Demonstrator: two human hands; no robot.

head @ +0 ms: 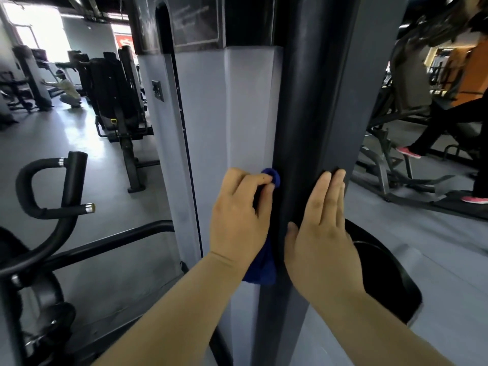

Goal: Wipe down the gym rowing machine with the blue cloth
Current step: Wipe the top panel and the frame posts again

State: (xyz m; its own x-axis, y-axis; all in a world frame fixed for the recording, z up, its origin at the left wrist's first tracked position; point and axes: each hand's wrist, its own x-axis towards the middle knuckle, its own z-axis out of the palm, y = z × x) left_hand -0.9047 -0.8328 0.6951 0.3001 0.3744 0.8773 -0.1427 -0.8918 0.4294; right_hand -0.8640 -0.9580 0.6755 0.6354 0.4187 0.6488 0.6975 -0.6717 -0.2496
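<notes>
Gripping the blue cloth in curled fingers, the left hand holds it against the seam between the machine's grey panel and dark post. Right hand lies flat, fingers straight, on the post beside it.

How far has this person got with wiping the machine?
Done: hard to say; no wiped streaks show on the machine. In hand: the left hand grips the blue cloth against the edge where the grey panel meets the dark column, while the right hand lies flat on that column. Left, probably: the column above the hands and the curved black handle to the side, which nothing touches.
</notes>
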